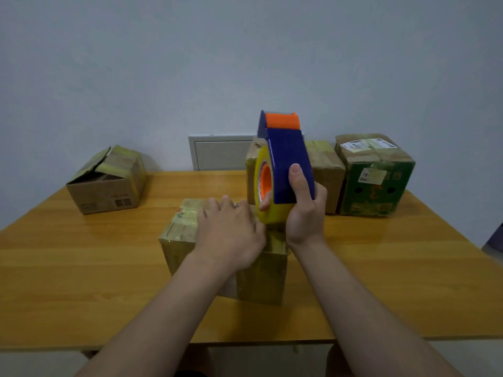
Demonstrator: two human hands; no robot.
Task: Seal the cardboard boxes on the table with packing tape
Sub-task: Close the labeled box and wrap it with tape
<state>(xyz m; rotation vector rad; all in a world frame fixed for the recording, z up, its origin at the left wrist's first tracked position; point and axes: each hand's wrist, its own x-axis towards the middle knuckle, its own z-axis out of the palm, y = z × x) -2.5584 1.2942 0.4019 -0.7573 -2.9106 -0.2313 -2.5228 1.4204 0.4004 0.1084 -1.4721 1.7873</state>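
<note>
Atop the near box (181, 227), left hand (231, 235) lies flat beside the tape dispenser (287, 164) the right hand (304, 216) grips.

One head-worn wide-angle camera is looking forward and down from the near edge of the surface (81, 268), sitting close above it. It is facing the wall (163, 63) behind, with both forearms (168, 308) showing at the bottom edge.
</note>
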